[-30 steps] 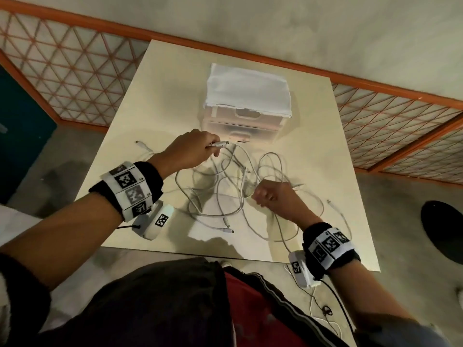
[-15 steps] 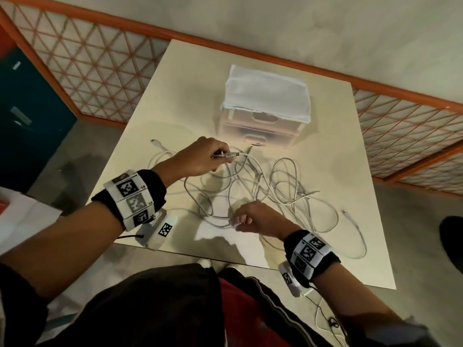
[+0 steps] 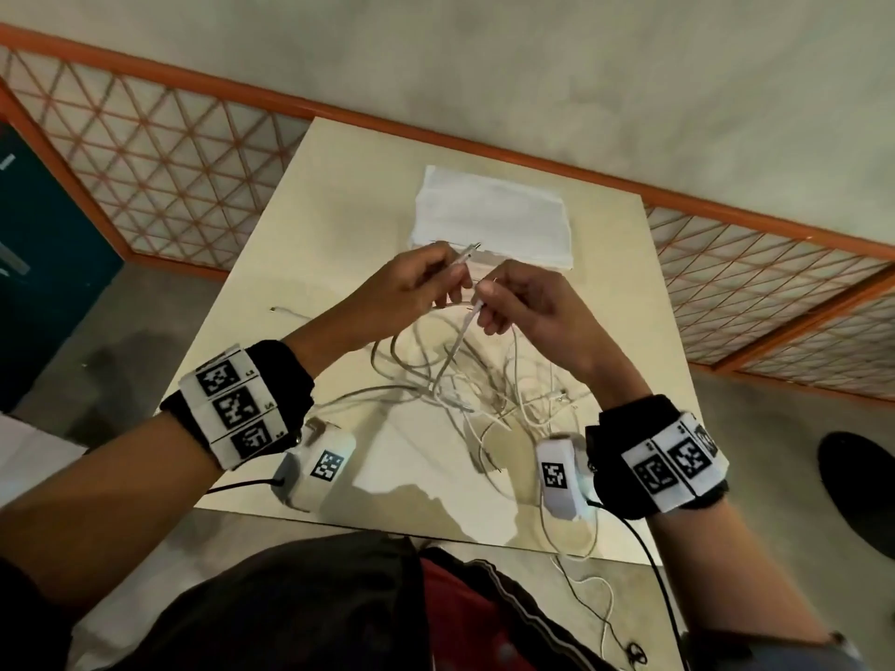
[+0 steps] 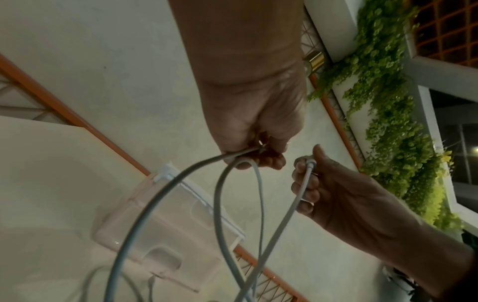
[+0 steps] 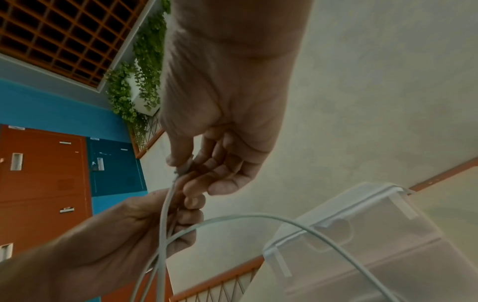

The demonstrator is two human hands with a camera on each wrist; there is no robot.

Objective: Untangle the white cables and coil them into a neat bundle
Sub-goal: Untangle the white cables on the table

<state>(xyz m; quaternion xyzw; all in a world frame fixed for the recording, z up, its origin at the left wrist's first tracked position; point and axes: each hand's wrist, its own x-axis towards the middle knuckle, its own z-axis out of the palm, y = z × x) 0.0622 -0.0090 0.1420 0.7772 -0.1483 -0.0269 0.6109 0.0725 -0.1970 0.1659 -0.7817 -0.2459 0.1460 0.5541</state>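
A tangle of white cables lies on the cream table, with strands rising to both hands. My left hand is raised over the tangle and grips a cable near its plug, which pokes out past the fingers. Just right of it, my right hand pinches another cable end between thumb and fingers. In the left wrist view, looped cable hangs from the left hand, with the right hand beside it. The right wrist view shows the right hand pinching the plug end.
A translucent drawer box topped with white cloth stands just behind the hands. One loose cable end lies at the table's left. Thin wires hang off the front edge. Lattice railings flank the table, and a dark round object sits on the floor at right.
Both hands have lifted off the table and come together in front of the box. The right hand left the tangle and rose to the left hand, holding a cable end.
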